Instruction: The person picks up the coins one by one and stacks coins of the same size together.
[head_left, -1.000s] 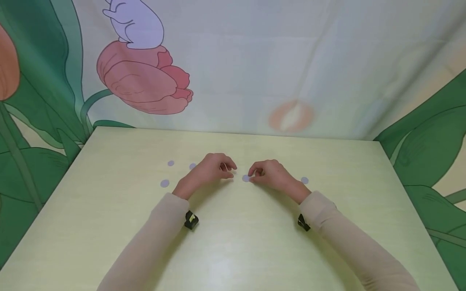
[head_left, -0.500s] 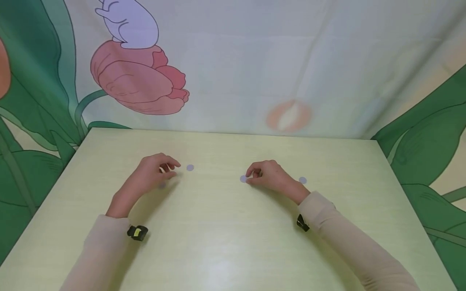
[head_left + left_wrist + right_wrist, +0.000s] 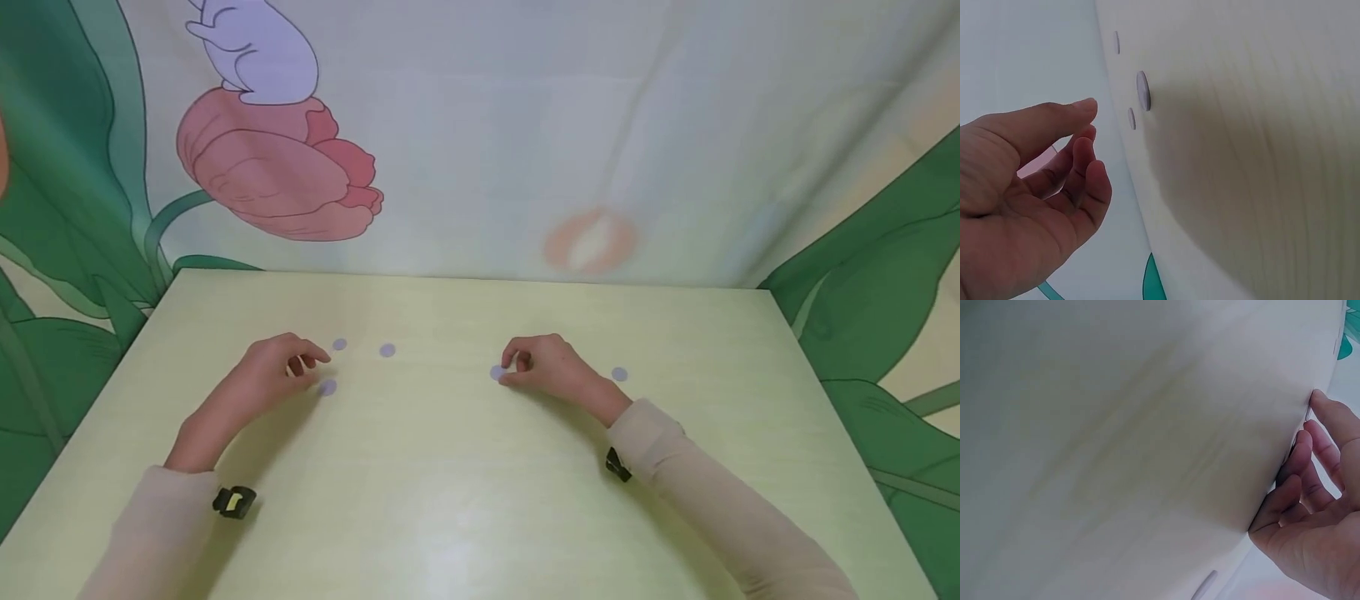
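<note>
My left hand [image 3: 277,371] hovers over the left side of the table, fingers loosely bent and a gap between thumb and fingertips. Beside its fingertips lie two flat pale purple discs, a nearer disc [image 3: 327,387] and a farther disc [image 3: 340,344]. A third disc [image 3: 387,350] sits to their right. The left wrist view also shows a disc [image 3: 1143,91] flat on the table, apart from the hand. My right hand [image 3: 551,367] rests its fingertips on the table and pinches the edge of another purple disc [image 3: 496,373]. The fingers partly hide that disc in the right wrist view.
One more disc [image 3: 619,374] lies to the right of my right wrist. The pale wooden table [image 3: 450,492] ends at the back against a printed curtain [image 3: 465,150]. Small black devices, such as the left wrist camera [image 3: 234,502], hang at both cuffs.
My left hand has moved left from the middle of the table, past the left discs, which show again. My right hand stays at its disc. The head view has shifted slightly.
</note>
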`<state>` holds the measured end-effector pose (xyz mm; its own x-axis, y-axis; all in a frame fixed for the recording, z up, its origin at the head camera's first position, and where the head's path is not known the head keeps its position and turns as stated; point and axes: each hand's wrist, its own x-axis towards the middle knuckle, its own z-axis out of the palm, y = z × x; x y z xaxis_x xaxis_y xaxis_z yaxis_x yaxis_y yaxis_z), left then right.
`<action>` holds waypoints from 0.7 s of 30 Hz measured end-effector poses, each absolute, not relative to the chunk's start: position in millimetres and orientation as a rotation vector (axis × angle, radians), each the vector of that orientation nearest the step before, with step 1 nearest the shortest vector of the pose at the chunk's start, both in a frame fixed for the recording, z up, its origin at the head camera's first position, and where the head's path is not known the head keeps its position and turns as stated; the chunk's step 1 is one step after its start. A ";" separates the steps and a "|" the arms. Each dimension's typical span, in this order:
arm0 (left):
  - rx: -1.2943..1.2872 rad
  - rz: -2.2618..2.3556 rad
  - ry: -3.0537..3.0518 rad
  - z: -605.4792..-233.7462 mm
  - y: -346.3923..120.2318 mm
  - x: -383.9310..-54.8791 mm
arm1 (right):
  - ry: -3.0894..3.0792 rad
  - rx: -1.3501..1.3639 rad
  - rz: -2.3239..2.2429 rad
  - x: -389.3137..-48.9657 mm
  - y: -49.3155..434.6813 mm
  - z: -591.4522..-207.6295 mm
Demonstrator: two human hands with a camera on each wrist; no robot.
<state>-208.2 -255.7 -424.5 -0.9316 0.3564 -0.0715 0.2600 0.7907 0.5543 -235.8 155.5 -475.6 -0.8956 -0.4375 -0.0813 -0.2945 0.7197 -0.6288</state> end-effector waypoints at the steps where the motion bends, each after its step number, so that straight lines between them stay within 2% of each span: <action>1: 0.481 0.819 2.802 -425.0 -256.2 -208.1 | 2.705 -0.596 -0.925 -235.9 155.1 -475.9; 21: 0.366 0.797 2.786 -447.1 -255.4 -206.3 | 2.707 -0.593 -0.919 -234.4 156.7 -474.2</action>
